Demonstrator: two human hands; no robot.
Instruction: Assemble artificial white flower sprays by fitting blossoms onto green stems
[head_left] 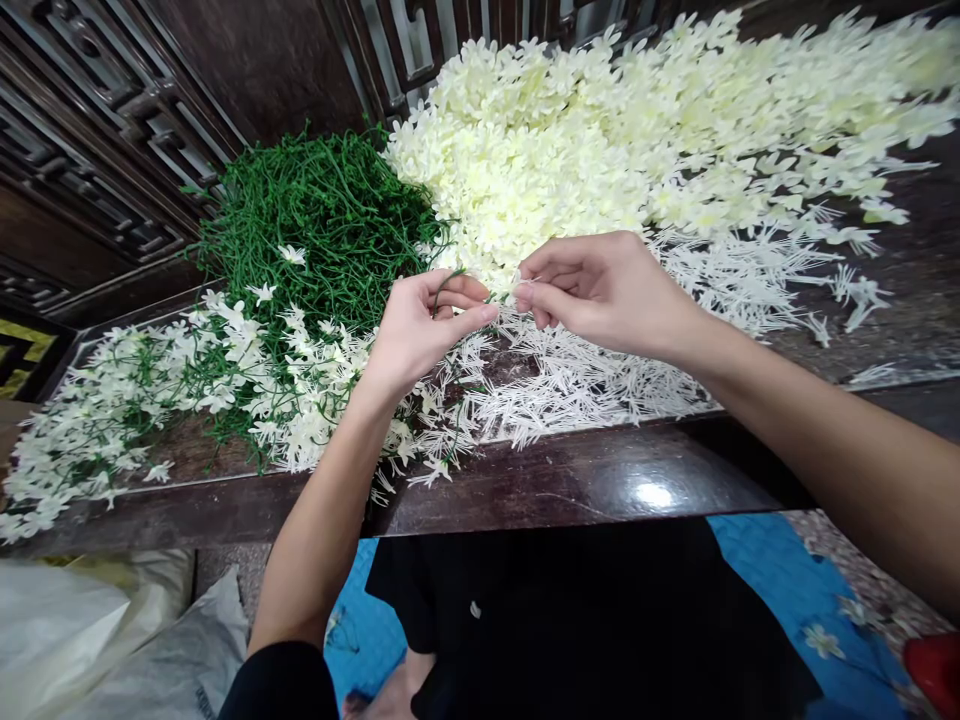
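Observation:
My left hand (431,320) pinches a green plastic flower stem (448,280) between thumb and forefinger, its tip pointing right. Close by, my right hand (592,290) has thumb and forefinger pressed together on a small white piece, too small to make out. The fingertips of both hands almost meet above the bench. Behind them spreads a large heap of cream artificial petals (517,180). White spiky stamen pieces (585,385) lie below my right hand. A tangled pile of green stems (322,220) is beyond my left hand.
Assembled white flowers on green stems (150,380) cover the left part of the dark wooden bench (570,475). A carved wooden back (210,70) rises behind. Pale sacks (112,630) stand at lower left; a blue mat (772,570) lies on the floor.

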